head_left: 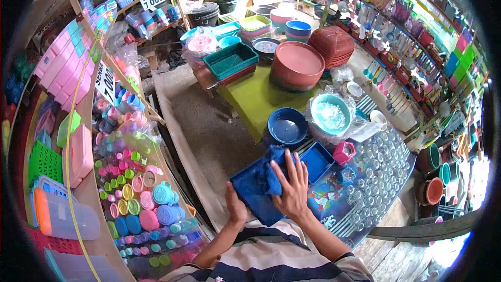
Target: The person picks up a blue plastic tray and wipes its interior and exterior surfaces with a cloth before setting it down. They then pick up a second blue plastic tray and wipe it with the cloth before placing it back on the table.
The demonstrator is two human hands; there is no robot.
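Observation:
My left hand (236, 202) grips the left edge of a dark blue rectangular plastic tray (255, 201), which is tilted in front of my body. On the tray's surface, my right hand (292, 188) presses a crumpled blue cloth (272, 169), its fingers bent over the cloth. Just beyond the right hand lies another blue rectangular tray (319, 163) on the table. A round dark blue basin (287, 127) stands behind the held tray. To the right are a small pink hexagonal container (344, 152) and a blue one (346, 175).
Many clear glass jars (378, 177) cover the right of the table. Turquoise basins in plastic wrap (330, 115), stacked reddish basins (298, 65) and green trays (231, 60) stand further back. Shelves of colorful bottles (148, 219) line the left; utensils (386, 81) hang at right.

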